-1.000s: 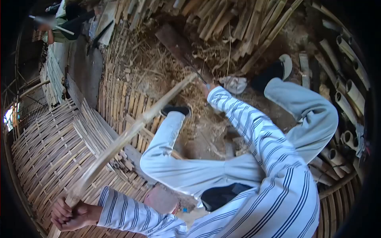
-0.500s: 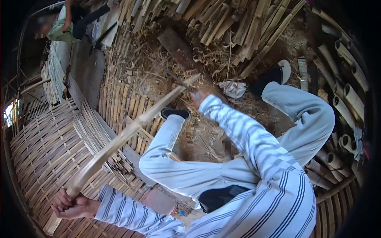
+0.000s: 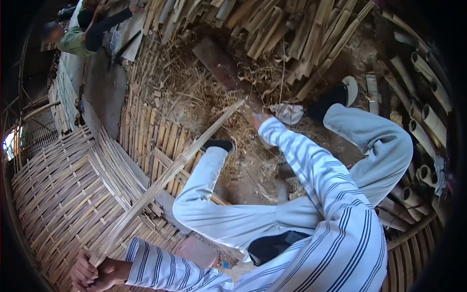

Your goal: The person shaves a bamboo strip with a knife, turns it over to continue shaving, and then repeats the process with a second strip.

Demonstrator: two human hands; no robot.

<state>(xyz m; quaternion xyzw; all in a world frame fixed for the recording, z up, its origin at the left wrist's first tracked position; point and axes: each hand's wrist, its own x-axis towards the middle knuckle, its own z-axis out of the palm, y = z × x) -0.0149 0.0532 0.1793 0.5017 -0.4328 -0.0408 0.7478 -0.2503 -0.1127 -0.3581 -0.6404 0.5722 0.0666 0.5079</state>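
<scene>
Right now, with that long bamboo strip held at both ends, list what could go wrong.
1. The right hand works at the far tip of the bamboo strip; any blade there is hidden, so a slip might cut the fingers.
2. The strip passes just above the left shoe; a slip could strike the foot.
3. The left hand grips a bare edge, so splinters seem possible.

The bamboo strip, blurred, swung lower than half a second before, its far tip dropping toward the straw. The left hand gripping its near end sank toward the frame's bottom edge. The right hand shifted rightward, nearer the cloth.
</scene>
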